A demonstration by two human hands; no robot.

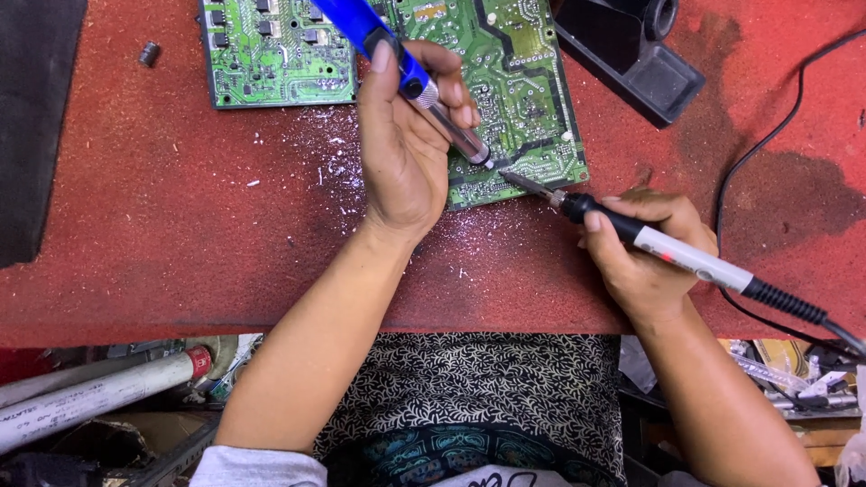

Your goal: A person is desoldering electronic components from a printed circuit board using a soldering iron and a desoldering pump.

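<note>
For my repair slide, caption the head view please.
Left hand holds a blue desoldering pump, right hand a soldering iron, tips meeting on a green circuit board.

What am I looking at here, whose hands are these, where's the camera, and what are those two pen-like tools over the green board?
There is one picture, taken by a camera worn on a person's head and looking down at their own two bare hands over a red work surface. No machine is involved.

The left hand holds a blue tool with a metal nozzle, which looks like a desoldering pump. The right hand holds a soldering iron, black and white, with a black cord trailing off to the right. Both tips meet at the lower edge of a green circuit board, which lies flat on the surface.

Also on the surface are a black stand at the top right, a small dark cylinder at the top left, and pale flecks scattered near the board. Below the edge, pale tubes lie at lower left.
</note>
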